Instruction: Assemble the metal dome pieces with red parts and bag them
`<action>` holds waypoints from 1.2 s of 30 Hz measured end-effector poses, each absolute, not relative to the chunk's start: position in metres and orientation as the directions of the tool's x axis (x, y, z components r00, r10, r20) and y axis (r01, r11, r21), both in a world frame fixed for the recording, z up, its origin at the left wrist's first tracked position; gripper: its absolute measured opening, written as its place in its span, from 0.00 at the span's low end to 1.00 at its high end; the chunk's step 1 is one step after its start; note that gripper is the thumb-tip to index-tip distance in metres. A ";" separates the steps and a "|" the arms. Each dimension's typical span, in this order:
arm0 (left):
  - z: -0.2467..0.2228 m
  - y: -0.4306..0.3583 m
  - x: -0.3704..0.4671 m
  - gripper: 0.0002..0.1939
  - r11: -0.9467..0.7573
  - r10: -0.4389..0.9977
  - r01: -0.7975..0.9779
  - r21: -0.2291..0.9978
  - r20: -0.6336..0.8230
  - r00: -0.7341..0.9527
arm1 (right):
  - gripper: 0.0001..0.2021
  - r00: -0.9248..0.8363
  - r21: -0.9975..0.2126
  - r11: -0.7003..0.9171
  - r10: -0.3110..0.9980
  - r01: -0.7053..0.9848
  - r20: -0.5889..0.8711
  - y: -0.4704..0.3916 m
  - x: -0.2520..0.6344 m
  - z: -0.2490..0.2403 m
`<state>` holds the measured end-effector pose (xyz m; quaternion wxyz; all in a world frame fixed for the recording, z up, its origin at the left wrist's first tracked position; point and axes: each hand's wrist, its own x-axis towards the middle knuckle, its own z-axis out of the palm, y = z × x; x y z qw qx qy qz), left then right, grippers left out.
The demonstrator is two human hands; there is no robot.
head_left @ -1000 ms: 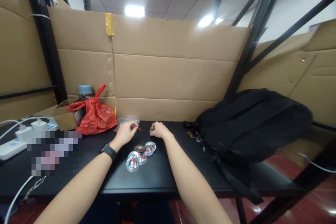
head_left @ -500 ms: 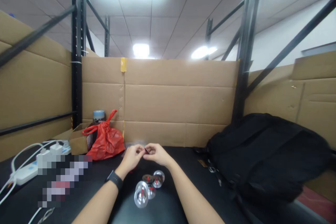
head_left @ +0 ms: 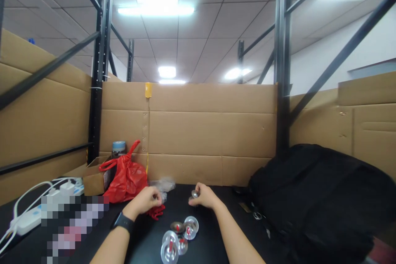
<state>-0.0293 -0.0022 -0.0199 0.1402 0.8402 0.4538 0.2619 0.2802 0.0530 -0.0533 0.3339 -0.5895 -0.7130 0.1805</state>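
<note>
My right hand [head_left: 204,196] pinches a small, shiny, round silver-grey piece [head_left: 194,194] between thumb and fingers, just above the black table. My left hand [head_left: 145,201], wearing a dark watch [head_left: 123,223], has its fingers curled beside some clear plastic pieces [head_left: 163,196]; what it grips, if anything, is hidden. Right below its fingertips lies a small red bundle [head_left: 156,212]. Between my forearms sit several clear round discs [head_left: 169,251] with red centres, partly overlapping. A dark brownish metallic disc [head_left: 177,227] lies among them.
At the left stand a knotted red plastic bag [head_left: 128,179], an open cardboard box [head_left: 94,177] and a blue-lidded jar [head_left: 119,147]. A white power strip [head_left: 31,216] with cables lies nearer. On the right rests a large black bag [head_left: 318,194]. Cardboard walls [head_left: 198,132] enclose the table [head_left: 213,231].
My hands have moved apart from where they met: the left to the left and down, the right to the right with the round piece. The view has tilted upward.
</note>
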 end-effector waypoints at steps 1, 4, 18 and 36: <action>-0.021 0.000 -0.035 0.06 -0.537 0.843 0.702 0.468 0.284 0.457 | 0.26 -0.072 -0.629 0.211 0.968 0.748 0.239 0.056 0.286 -0.059; -0.025 0.004 -0.042 0.06 -0.515 0.854 0.715 0.472 0.208 0.477 | 0.25 -0.063 -0.615 0.166 0.981 0.771 0.186 0.060 0.295 -0.069; -0.018 -0.023 0.007 0.24 -0.606 0.600 0.422 0.675 0.040 0.799 | 0.16 -0.220 -0.634 0.332 0.943 0.699 0.250 0.047 0.279 -0.058; -0.014 -0.023 0.008 0.09 -0.692 0.612 0.486 0.534 0.077 0.787 | 0.14 -0.462 -0.532 0.537 0.841 0.654 0.282 0.025 0.249 -0.026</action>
